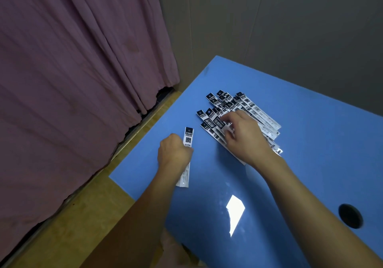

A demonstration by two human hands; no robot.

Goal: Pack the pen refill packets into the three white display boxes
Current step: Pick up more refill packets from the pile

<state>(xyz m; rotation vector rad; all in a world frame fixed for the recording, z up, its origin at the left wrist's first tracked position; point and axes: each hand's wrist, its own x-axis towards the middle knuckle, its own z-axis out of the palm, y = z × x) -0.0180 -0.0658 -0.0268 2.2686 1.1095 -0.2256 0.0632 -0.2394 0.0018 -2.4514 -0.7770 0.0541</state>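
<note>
Refill packets mid-table, edges distant

From my seat I see a smooth blue desk with a semi-glossy top; it throws back a bright white patch of light near me. The pile of long, narrow pen refill packets looks like thin printed plastic film, black and white, with a slight sheen. The one packet in my left hand has the same slick look. The mauve curtain is matt woven cloth, creased and wrinkled. The floor looks like yellowish wood-grain board, matt. The grey wall looks flat and dull.
</note>
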